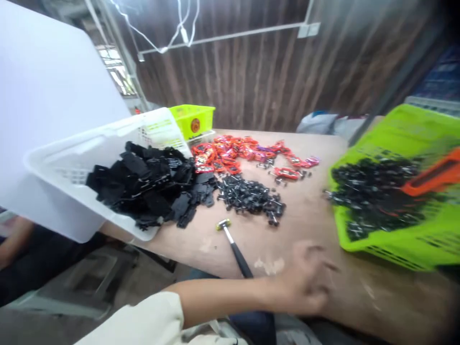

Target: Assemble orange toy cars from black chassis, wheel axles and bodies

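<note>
My left hand [305, 280] reaches across the near edge of the wooden table [316, 211] from a cream sleeve. Motion smears its fingers, and I see nothing in them. A small hammer [235, 249] with a black handle lies just left of it. Beyond the hammer sit a heap of small black parts [251, 196] and a spread of red and orange pieces [244, 153]. A white basket [64, 163] is tipped over the table's left end, with flat black pieces [151, 187] spilling from it. My right hand is out of sight.
A green basket [413, 249] of black parts with an orange piece stands at the right. A smaller green bin [192, 120] stands at the back. A forearm [115, 232] shows under the white basket. A person's arm [14, 239] is at the far left.
</note>
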### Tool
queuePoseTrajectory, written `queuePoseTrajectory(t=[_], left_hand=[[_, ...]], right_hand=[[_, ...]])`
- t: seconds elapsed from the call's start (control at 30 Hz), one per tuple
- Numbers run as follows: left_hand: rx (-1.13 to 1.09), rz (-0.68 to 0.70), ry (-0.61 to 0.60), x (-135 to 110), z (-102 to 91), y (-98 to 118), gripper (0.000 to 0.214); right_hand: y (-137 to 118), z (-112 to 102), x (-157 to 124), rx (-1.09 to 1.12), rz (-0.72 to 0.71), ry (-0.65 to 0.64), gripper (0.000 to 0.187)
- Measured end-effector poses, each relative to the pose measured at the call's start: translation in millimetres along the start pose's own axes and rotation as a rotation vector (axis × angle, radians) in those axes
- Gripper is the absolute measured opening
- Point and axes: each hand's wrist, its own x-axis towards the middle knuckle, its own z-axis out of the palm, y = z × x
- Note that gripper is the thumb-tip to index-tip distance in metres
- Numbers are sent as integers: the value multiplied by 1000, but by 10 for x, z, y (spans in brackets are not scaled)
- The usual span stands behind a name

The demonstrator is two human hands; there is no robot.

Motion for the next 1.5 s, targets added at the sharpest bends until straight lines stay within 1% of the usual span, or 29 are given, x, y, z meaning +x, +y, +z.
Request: queuePoseTrajectory(t=[0.03, 0.07, 0.1, 0.13, 0.2, 0.27, 0.33, 0.37, 0.4, 0.47, 0.53, 0.57, 0.63, 0.67, 0.73, 0.8, 0.87, 0.93, 0.97, 1.03, 1.1, 1.17, 1.23, 1.3, 1.37, 1.4, 1.47, 1.5], left_hand=[[88, -88, 130, -50, -344, -123, 44], [192, -189, 228, -120, -665, -245, 41], [317, -299, 295, -210, -957, -365, 39], [471, -409, 335, -318, -1220, -478, 37], [827, -633, 376, -563, -1660, -677, 35], [924, -712, 441, -797, -1994, -844, 42], [1048, -783, 486, -957, -2241, -994, 49], [1104, -820, 488, -998, -2337, -1065, 52], [1147, -853, 480, -1014, -2417, -1131, 55], [1210, -897, 442, -988, -2540, -1235, 59], [1251, -891, 401, -928, -2630, -1289, 55], [1254, -872, 389, -901, -2671, -1298, 49], [1191, -806, 377, -868, -2754, -1289, 37], [1130, -766, 383, -864, -2796, -1277, 32], [973, -662, 418, -879, -2864, -1242, 26], [785, -507, 440, -914, -2877, -1201, 20], [590, -342, 422, -964, -2792, -1158, 17], [429, -243, 387, -1026, -2603, -1125, 20], [370, -234, 378, -1061, -2481, -1117, 22], [278, -294, 377, -1136, -2228, -1126, 23], [162, -407, 373, -1213, -2025, -1163, 20], [5, -496, 385, -1282, -1912, -1203, 18], [-156, -559, 400, -1324, -1878, -1215, 20], [-308, -642, 389, -1317, -1881, -1198, 22], [-414, -763, 385, -1251, -1881, -1181, 25], [-432, -822, 391, -1200, -1872, -1186, 29], [-323, -862, 441, -1085, -1840, -1228, 40], [-250, -856, 435, -1031, -1821, -1259, 50]], right_hand=[[-74, 119, -52, 4, -39, -47, 29], [-152, 236, -103, 3, -87, -94, 29], [-232, 356, -139, -19, -146, -142, 32], [-311, 479, -152, -68, -214, -191, 34], [-451, 707, -86, -211, -369, -288, 32], [-556, 862, 77, -341, -472, -314, 26], [-641, 917, 243, -394, -497, -279, 27], [-686, 919, 289, -415, -497, -271, 26], [-736, 918, 300, -436, -495, -282, 25], [-851, 947, 227, -469, -485, -377, 27], [-955, 1031, 110, -491, -449, -477, 30], [-987, 1079, 73, -508, -423, -501, 30], [-1000, 1136, 102, -561, -359, -487, 28], [-983, 1130, 181, -589, -337, -463, 26], [-927, 1045, 485, -632, -332, -403, 20], [-877, 887, 972, -682, -350, -306, 17], [-847, 706, 1585, -787, -321, -134, 20], [-817, 551, 2217, -864, -267, -18, 26], [-794, 491, 2501, -900, -240, 28, 26], [-727, 406, 2948, -949, -209, 70, 23], [-641, 351, 3216, -969, -215, 76, 20], [-556, 316, 3341, -965, -256, 66, 15], [-489, 303, 3366, -944, -312, 54, 8], [-437, 328, 3305, -908, -362, 47, 13], [-379, 395, 3143, -856, -394, 27, 21], [-341, 437, 3021, -823, -404, 6, 24], [-249, 512, 2712, -748, -413, -54, 25], [-201, 532, 2542, -711, -410, -82, 24]])
